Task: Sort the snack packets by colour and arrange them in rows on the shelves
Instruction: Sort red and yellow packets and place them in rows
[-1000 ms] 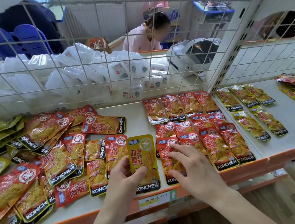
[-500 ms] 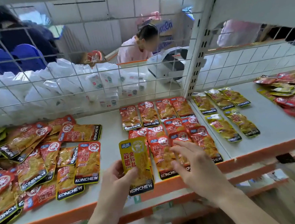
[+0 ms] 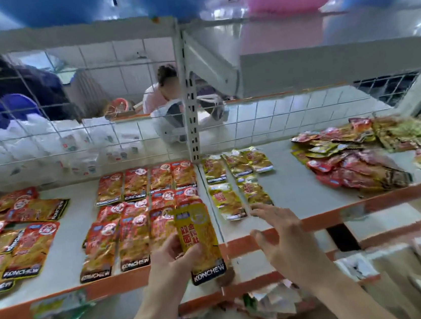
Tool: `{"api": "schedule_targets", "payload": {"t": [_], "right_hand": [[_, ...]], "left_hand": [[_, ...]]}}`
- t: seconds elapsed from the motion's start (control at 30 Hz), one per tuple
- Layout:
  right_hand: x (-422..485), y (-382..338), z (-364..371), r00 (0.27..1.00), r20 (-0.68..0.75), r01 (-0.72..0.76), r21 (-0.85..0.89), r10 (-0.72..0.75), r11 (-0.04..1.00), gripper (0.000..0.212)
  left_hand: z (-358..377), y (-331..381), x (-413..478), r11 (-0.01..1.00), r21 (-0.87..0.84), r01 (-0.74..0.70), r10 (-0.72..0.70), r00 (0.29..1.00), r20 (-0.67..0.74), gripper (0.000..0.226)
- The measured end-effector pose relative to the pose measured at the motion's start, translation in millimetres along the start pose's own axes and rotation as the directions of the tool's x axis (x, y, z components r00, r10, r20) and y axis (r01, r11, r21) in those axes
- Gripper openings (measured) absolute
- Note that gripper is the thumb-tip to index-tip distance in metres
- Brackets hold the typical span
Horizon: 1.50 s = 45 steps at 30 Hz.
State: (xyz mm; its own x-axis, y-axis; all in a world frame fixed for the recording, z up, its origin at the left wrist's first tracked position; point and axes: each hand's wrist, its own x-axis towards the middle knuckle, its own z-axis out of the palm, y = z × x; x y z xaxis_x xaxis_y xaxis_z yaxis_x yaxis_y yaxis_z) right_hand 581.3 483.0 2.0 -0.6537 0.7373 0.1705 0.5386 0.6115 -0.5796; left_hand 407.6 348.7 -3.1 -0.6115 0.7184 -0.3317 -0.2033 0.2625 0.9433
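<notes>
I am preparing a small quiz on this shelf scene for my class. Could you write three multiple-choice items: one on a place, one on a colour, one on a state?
1. Where do the yellow packet rows lie, relative to the red packet rows?
A) to their left
B) to their right
C) on the shelf below

2. What colour is the held packet in the left hand?
A) yellow
B) red
C) green

3. How is the right hand?
A) gripping a red packet
B) out of view
C) open, holding nothing

Answers:
1 B: they lie past the white upright, right of the red ones.
2 A: its front is yellow.
3 C: its fingers are spread above the shelf edge.
</notes>
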Motion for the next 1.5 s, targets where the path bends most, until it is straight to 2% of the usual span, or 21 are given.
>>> {"api": "schedule_targets", "payload": {"t": [0.2, 0.7, 0.97, 1.1, 1.3, 1.5], "right_hand": [[3, 22, -20, 1.000, -0.001, -0.025, -0.033, 0.025, 0.999, 0.045], [30, 74, -53, 0.992, 0.010, -0.127, -0.116, 0.129, 0.985, 0.047], [50, 124, -71, 0.995, 0.052, -0.085, -0.093, 0.090, 0.992, 0.050], [64, 156, -84, 0.994, 0.102, -0.032, -0.081, 0.040, 0.996, 0.053], [91, 194, -98, 0.989, 0.139, 0.064, -0.042, -0.057, 0.997, 0.053], [111, 216, -101, 0.979, 0.174, 0.111, -0.009, -0.108, 0.994, 0.050]], "left_hand": [[39, 14, 6, 1.000, -0.015, 0.003, -0.002, 0.999, 0.053, 0.019], [103, 14, 63, 0.997, 0.075, 0.018, -0.030, 0.988, 0.150, 0.016], [162, 19, 77, 0.974, 0.213, -0.077, 0.071, 0.997, 0.037, 0.014], [197, 24, 85, 0.960, 0.270, -0.077, 0.094, 0.994, -0.053, 0.030], [232, 23, 109, 0.920, 0.389, -0.043, 0.109, 0.983, -0.151, 0.010], [251, 17, 132, 0.791, 0.611, -0.020, 0.193, 0.957, -0.218, 0.015]]}}
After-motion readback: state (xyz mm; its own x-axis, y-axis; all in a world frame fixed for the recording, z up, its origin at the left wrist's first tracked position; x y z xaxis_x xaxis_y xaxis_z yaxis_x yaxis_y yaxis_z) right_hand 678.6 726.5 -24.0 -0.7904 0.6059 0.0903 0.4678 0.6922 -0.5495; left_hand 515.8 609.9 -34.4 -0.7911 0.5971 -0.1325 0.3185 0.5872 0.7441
